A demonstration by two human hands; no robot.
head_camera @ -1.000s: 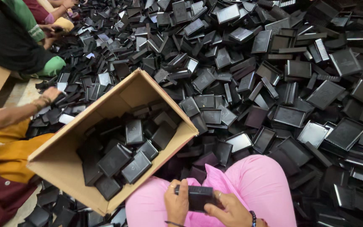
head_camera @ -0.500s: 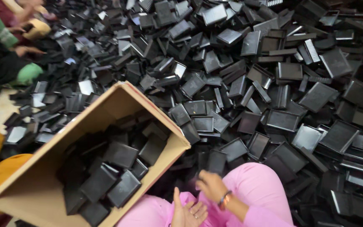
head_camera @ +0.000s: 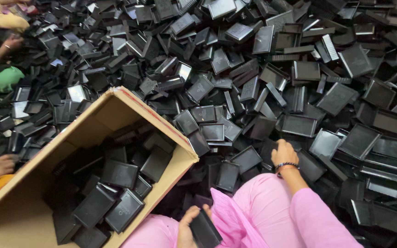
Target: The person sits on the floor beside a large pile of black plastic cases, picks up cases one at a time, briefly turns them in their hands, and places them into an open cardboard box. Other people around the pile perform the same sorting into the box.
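1. Left hand [head_camera: 190, 225]: fingers closed around a black plastic case [head_camera: 205, 229], low over the pink lap [head_camera: 253, 206].
2. Right hand [head_camera: 285, 154]: fingers curled down into the pile of black cases [head_camera: 299, 92]; grip hidden.
3. Risk: the heaped cases may slide if disturbed.
4. Surface: floor, buried; cardboard box [head_camera: 115, 103] at left, partly filled.

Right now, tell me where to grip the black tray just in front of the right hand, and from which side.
Grip that black tray by its near long rim, coming from above beside the right hand. It lies open side up atop the pile, so the raised rim is exposed for a pinch. The left hand holds another black piece.
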